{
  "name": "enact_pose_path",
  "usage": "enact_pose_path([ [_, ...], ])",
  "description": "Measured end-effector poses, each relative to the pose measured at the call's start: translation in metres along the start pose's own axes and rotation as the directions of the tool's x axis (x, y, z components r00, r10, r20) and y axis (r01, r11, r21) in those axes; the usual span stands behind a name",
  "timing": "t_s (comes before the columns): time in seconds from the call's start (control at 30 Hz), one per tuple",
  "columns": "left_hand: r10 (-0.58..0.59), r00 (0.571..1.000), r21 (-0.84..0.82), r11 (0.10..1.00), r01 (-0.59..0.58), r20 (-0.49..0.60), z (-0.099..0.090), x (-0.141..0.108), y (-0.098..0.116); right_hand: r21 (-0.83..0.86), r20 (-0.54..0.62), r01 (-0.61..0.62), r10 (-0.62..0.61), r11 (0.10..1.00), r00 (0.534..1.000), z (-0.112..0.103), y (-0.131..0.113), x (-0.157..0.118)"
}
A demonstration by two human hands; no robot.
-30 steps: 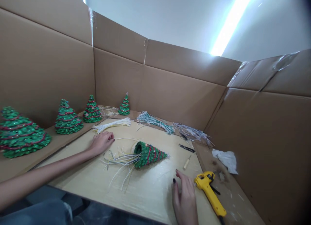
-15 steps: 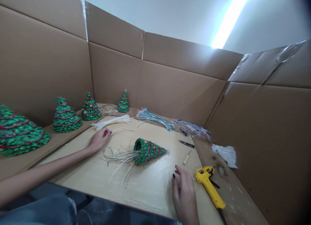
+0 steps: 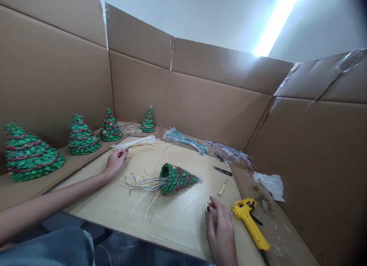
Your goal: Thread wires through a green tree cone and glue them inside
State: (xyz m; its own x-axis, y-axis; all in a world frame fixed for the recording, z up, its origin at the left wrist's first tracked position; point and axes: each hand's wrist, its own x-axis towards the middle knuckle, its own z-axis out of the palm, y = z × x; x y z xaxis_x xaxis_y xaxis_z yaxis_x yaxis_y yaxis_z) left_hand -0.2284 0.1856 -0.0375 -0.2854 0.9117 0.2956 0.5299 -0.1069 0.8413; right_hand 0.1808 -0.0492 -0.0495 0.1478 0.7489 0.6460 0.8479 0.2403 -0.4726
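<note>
A green cone-shaped beaded tree [image 3: 179, 178] with red bands lies on its side on the pale wooden board [image 3: 172, 227]. Its hollow base faces left, and a spray of white and yellow wires [image 3: 143, 185] fans out from it. My left hand [image 3: 116, 162] rests on the board with fingers slightly curled, holding nothing, just below a bundle of cream wires [image 3: 134, 143]. My right hand [image 3: 220, 229] hovers at the board's front, fingers loosely apart and empty, next to a yellow hot glue gun [image 3: 248, 220].
Several finished beaded trees [image 3: 82, 137] stand on a cardboard ledge at the left. Green and silver wire bundles [image 3: 185, 141] lie along the back. Black-handled snips [image 3: 223, 171], a small wooden-handled tool [image 3: 223, 187] and crumpled white tissue [image 3: 269, 185] lie right. Cardboard walls [image 3: 200, 93] surround everything.
The view has shifted slightly, so everything sits a little differently in the picture. Both hands stay in about the same places, and nothing has been picked up.
</note>
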Motion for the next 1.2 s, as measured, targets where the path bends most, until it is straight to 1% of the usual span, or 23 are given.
enact_pose_path([
  [0.13,-0.046,0.998,-0.071,0.996,0.049,0.051,0.001,0.001,-0.005,0.001,-0.017,0.002,-0.002,1.000,1.000,-0.001,0.001,0.000],
  [0.27,-0.096,0.990,-0.153,0.982,0.111,0.100,0.002,0.002,-0.003,0.018,-0.007,-0.017,0.017,1.000,1.000,-0.001,0.004,-0.003],
  [0.4,-0.138,0.986,-0.224,0.962,0.156,0.092,0.002,0.003,0.002,0.028,-0.030,-0.055,0.056,0.998,0.998,0.000,0.010,-0.006],
  [0.53,-0.168,0.981,-0.270,0.944,0.190,0.100,-0.001,-0.001,0.009,0.021,-0.040,-0.037,0.037,0.999,0.998,0.000,0.010,-0.005],
  [0.63,-0.167,0.975,-0.305,0.930,0.204,0.144,-0.003,-0.004,0.017,0.023,-0.055,-0.037,0.038,0.999,0.998,-0.002,0.008,-0.003],
  [0.87,-0.134,0.957,-0.364,0.904,0.224,0.255,-0.011,-0.006,0.033,0.054,-0.036,-0.108,0.110,0.993,0.993,-0.004,0.007,-0.002],
  [1.03,-0.124,0.952,-0.365,0.903,0.225,0.281,-0.012,-0.007,0.036,0.090,-0.030,-0.165,0.168,0.982,0.985,-0.006,0.008,-0.001],
  [1.2,-0.090,0.948,-0.341,0.919,0.197,0.306,-0.012,-0.008,0.035,0.119,-0.024,-0.181,0.185,0.976,0.982,-0.007,0.009,0.000],
])
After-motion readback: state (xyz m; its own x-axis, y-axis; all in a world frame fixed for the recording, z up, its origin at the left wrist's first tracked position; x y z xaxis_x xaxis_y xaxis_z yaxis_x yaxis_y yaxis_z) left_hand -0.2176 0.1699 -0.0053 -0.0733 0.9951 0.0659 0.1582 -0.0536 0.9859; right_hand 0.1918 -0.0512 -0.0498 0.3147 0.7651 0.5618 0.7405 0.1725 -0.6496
